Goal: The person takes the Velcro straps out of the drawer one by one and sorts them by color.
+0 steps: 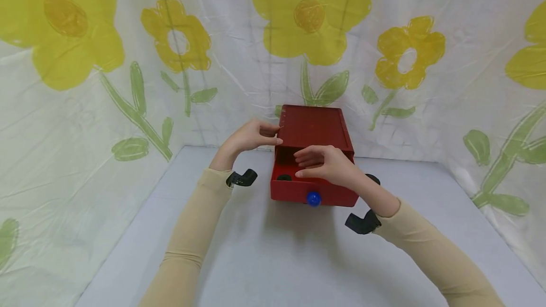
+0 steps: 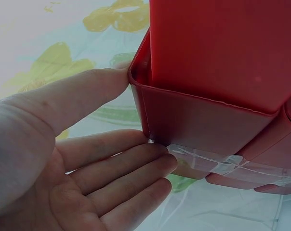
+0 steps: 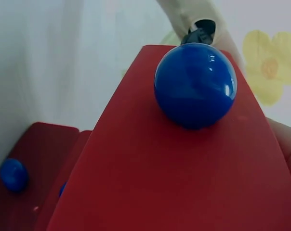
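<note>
A red drawer cabinet stands at the back of the table with its top drawer pulled out. A blue round knob sits on the drawer's front. My left hand touches the cabinet's left front edge; in the left wrist view its thumb meets the rim while nearly straight fingers reach its side. Above the drawer hovers my right hand, fingers loosely bent and apart from the thumb, with nothing visible between them. Inside the drawer at left lies a small dark round thing, its kind unclear.
Lower drawers with blue knobs show beneath in the right wrist view. Clear tape runs along the cabinet's side. A white sheet with yellow flowers hangs behind and beside the white table.
</note>
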The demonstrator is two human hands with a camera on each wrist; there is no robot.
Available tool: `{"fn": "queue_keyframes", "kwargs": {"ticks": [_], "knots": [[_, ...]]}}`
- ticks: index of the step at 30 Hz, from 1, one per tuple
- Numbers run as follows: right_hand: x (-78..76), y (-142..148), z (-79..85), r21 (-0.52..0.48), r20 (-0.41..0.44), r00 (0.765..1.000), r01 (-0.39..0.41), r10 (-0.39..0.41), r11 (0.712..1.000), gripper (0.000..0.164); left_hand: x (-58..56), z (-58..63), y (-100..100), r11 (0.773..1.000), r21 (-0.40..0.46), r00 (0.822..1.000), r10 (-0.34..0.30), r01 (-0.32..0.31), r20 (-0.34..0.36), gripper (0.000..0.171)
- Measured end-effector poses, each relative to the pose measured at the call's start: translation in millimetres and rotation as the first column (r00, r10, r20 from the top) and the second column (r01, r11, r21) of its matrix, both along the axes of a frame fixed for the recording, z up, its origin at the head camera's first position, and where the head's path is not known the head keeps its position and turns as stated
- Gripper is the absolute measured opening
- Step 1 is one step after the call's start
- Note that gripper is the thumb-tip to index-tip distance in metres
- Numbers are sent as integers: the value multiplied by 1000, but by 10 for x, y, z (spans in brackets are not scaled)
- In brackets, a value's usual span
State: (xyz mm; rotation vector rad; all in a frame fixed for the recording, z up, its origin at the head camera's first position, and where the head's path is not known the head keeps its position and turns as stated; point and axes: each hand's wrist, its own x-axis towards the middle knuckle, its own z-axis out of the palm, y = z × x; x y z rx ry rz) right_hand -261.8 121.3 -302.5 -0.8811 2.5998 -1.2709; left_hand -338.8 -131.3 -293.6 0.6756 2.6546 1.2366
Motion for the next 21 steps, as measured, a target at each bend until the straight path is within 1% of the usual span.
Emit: {"fn": "queue_keyframes", "kwargs": {"ticks": [4, 8, 16, 21], "knots": [[-36, -42, -10, 48, 37, 998, -44, 42, 998, 47, 13, 9, 0, 1000, -6, 1000, 4, -4, 8, 59], [-62, -86, -15, 72, 70, 995, -78, 73, 994, 47, 28, 18, -3, 1000, -15, 1000, 11, -11, 13, 59], [-124, -130, -34, 152, 133, 985, -125, 105, 980, 42, 26, 9, -4, 1000, -9, 1000, 7, -7, 21, 59], [-155, -155, -29, 190, 137, 983, -147, 122, 971, 42, 16, 11, -12, 1000, -6, 1000, 6, -5, 24, 59]]}}
